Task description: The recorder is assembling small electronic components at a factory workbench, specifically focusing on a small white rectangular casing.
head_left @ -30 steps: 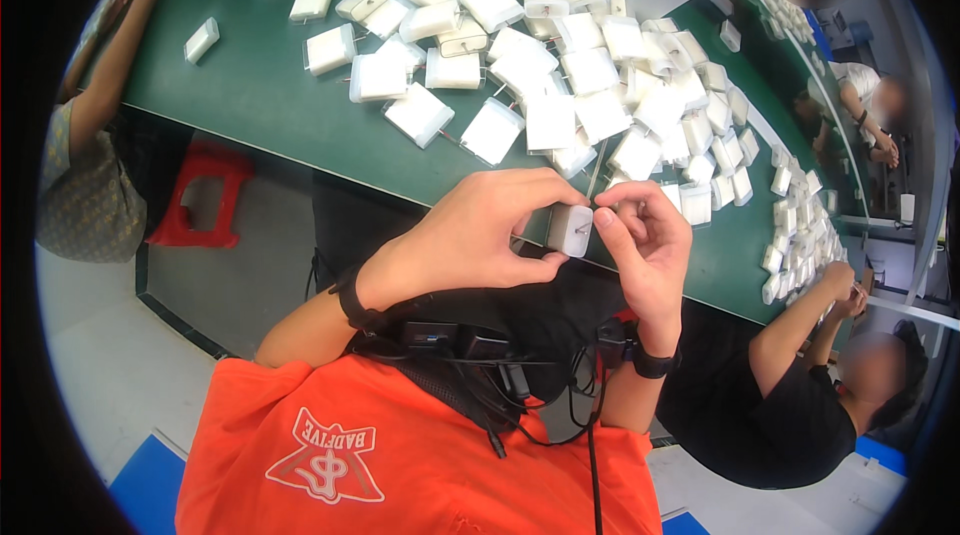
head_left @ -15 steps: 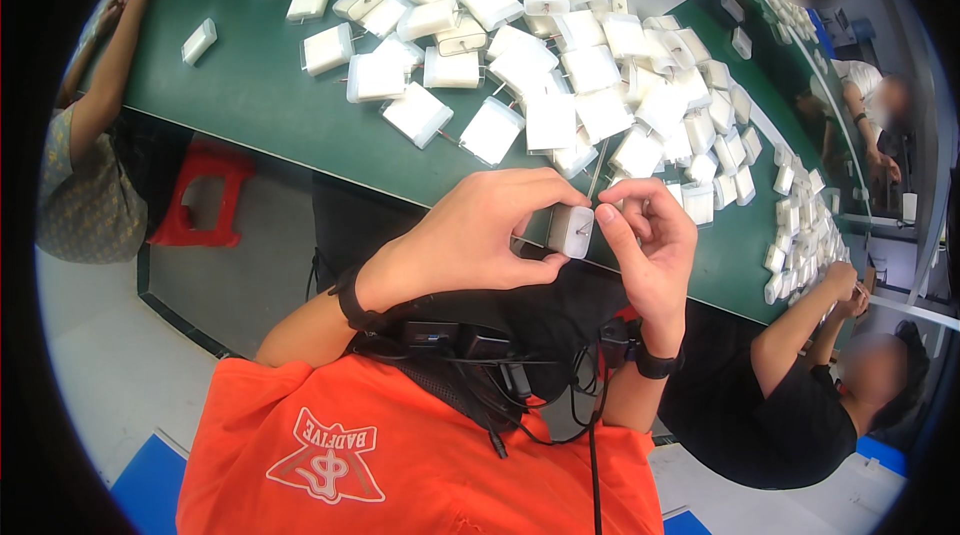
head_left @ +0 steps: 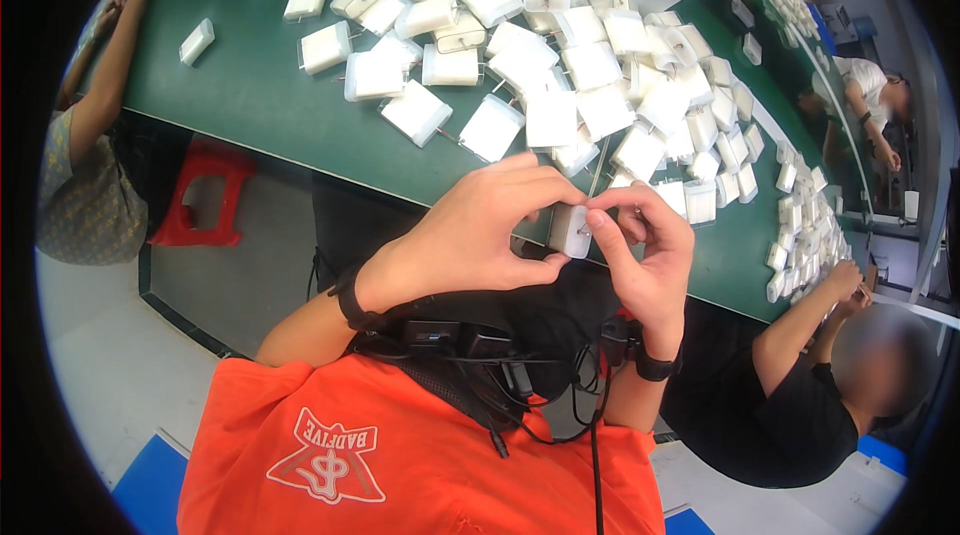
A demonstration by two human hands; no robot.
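My left hand [head_left: 490, 220] grips a small white rectangular block [head_left: 570, 232] by its sides, thumb below and index finger above. The block's end faces right, and a thin metal pin sticks out of it. My right hand [head_left: 645, 240] is closed in a pinch at that end. Its thumb and index finger touch the block by the pin, and the fingertips partly hide what they grip. Both hands are over the near edge of the green table [head_left: 270, 105]. Just beyond them lies a pile of similar white blocks [head_left: 550, 120], many with clear edges and thin pins.
One block [head_left: 197, 41] lies apart at the left. A second pile [head_left: 800, 235] stands at the right, where a co-worker in black [head_left: 770, 405] handles something. Another person's arm [head_left: 110, 60] rests at the far left. A red stool [head_left: 205, 195] stands below the table. Cables [head_left: 540, 415] hang at my waist.
My right thumb and index finger have drawn closer together and moved slightly left, onto the block's end. My left hand keeps its hold on the block.
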